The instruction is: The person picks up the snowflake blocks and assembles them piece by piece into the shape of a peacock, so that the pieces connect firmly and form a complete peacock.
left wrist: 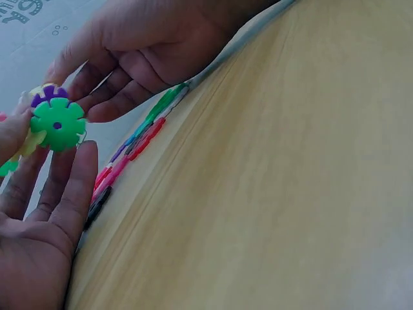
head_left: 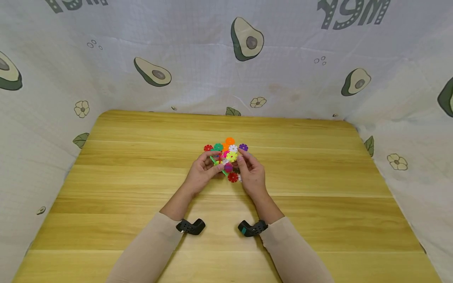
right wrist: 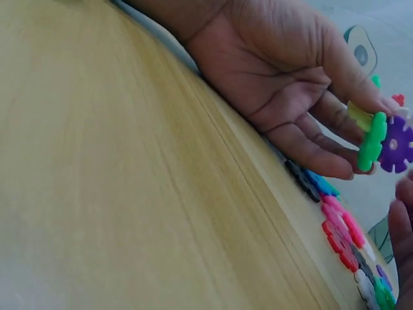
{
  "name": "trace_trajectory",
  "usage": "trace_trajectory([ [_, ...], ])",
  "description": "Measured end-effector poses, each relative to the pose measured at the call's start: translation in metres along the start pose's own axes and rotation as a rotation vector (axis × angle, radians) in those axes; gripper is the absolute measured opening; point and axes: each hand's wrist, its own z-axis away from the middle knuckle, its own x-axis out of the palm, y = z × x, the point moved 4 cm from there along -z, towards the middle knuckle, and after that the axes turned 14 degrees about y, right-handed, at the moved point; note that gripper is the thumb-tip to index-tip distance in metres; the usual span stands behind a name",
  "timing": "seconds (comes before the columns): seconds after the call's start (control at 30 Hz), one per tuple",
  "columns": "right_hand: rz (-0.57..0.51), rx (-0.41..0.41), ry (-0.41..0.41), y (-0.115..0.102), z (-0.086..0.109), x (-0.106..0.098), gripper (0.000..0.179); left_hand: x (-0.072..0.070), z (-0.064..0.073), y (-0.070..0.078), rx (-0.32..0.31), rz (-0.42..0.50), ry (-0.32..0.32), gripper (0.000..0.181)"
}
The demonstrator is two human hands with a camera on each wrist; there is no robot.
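Note:
My left hand and right hand meet over a small heap at mid-table. Between thumb and fingers the left hand pinches a cluster of joined plastic snowflake discs. In the left wrist view a bright green disc faces the camera, backed by a purple disc. The right hand grips the same cluster from the other side, fingertips at its rim. The right wrist view shows the green disc edge-on beside a purple one; the right hand is mostly cut off there.
Loose discs lie under and around the hands: red, green, orange, purple and another red. A wooden table carries them. White avocado-print cloth surrounds its back and sides.

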Motion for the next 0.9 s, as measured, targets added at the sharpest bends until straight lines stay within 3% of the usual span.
trace_trajectory([
  [0.1,0.072,-0.064,0.025,0.001,-0.002,-0.003,0.029,0.0,-0.002,-0.001,-0.028,0.08,0.014,0.047],
  [0.17,0.178,-0.127,0.023,0.001,-0.003,-0.003,0.025,-0.001,-0.002,0.0,-0.04,0.111,0.043,0.047],
  [0.33,0.508,-0.292,-0.087,0.003,-0.002,0.003,0.02,-0.002,-0.002,0.002,-0.059,0.174,0.107,0.041],
  [0.47,0.667,-0.344,-0.15,0.003,0.0,0.007,0.027,-0.002,-0.003,0.002,-0.068,0.213,0.124,0.036],
  [0.7,0.782,-0.344,-0.198,0.002,0.0,0.009,0.035,-0.002,-0.003,0.003,-0.062,0.216,0.111,0.051],
  [0.9,0.756,-0.298,-0.222,0.002,0.0,0.009,0.028,-0.003,-0.002,0.003,-0.086,0.182,0.143,0.042],
])
